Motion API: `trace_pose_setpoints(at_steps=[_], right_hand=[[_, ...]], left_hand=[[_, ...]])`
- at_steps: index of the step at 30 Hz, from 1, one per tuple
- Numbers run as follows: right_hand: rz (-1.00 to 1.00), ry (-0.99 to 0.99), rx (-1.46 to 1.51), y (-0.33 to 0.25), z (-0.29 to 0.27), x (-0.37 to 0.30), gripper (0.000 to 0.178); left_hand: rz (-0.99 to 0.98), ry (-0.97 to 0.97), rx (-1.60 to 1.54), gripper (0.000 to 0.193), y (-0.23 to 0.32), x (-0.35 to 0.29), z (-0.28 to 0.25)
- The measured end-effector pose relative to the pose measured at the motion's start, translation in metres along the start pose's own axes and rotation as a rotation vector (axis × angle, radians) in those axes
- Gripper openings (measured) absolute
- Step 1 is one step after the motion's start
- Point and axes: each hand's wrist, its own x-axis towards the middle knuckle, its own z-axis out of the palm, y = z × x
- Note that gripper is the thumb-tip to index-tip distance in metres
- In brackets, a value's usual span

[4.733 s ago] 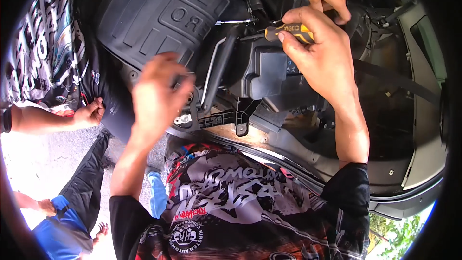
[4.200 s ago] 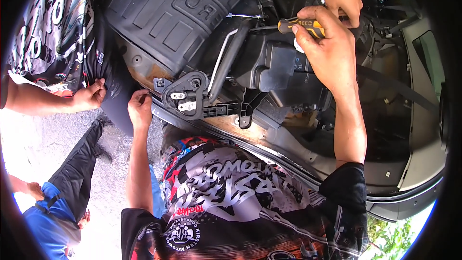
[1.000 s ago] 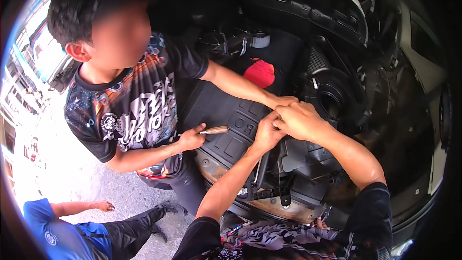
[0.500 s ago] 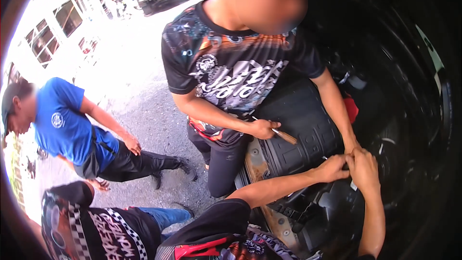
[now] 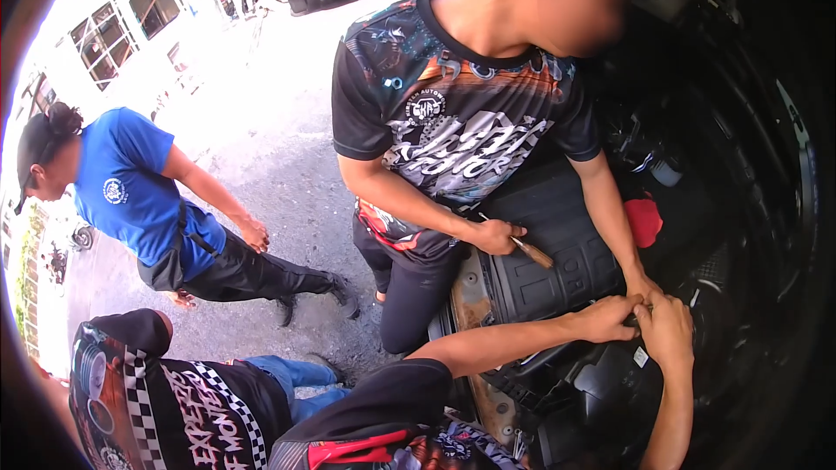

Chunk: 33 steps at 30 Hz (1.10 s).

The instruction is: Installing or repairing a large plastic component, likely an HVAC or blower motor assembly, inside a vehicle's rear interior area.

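Note:
Over the dark engine bay, my left hand (image 5: 607,318) and my right hand (image 5: 667,331) meet at the fingertips. Both sets of fingers are closed in a pinch, and whatever lies between them is too small or hidden to make out. A co-worker's hand (image 5: 643,285) reaches in from the far side and touches or nearly touches mine. Just below my fingers is a black part with a small white label (image 5: 640,356). The co-worker's other hand (image 5: 498,237) grips a thin tool with a brown handle (image 5: 533,253).
A ribbed black plastic cover (image 5: 557,248) lies beyond my left forearm, by a rusty metal edge (image 5: 470,292). A red cloth-like piece (image 5: 643,222) sits deeper in the bay. A person in blue (image 5: 131,183) and another in black (image 5: 192,400) stand at left.
The view has shifted, so the co-worker sits farther right and leans over the bay, head lowered. My hands stay together at the same spot. The person in blue has shifted slightly.

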Motion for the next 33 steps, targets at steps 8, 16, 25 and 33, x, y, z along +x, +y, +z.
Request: trace_pose_setpoints(at_steps=[8, 16, 25, 33], right_hand=[[-0.036, 0.007, 0.252, 0.009, 0.007, -0.005, 0.027], [-0.326, -0.092, 0.252, 0.022, 0.007, 0.002, 0.013], [0.178, -0.179, -0.065, 0.027, 0.010, 0.005, 0.024], [-0.163, -0.099, 0.390, 0.063, 0.015, -0.015, 0.048]], left_hand=[[0.123, -0.085, -0.045, 0.044, -0.023, -0.007, -0.001], [0.136, 0.076, 0.014, 0.037, -0.007, 0.002, 0.008], [0.150, 0.144, 0.132, 0.036, -0.028, 0.017, 0.029], [0.183, -0.002, 0.079, 0.045, -0.028, 0.017, 0.034]])
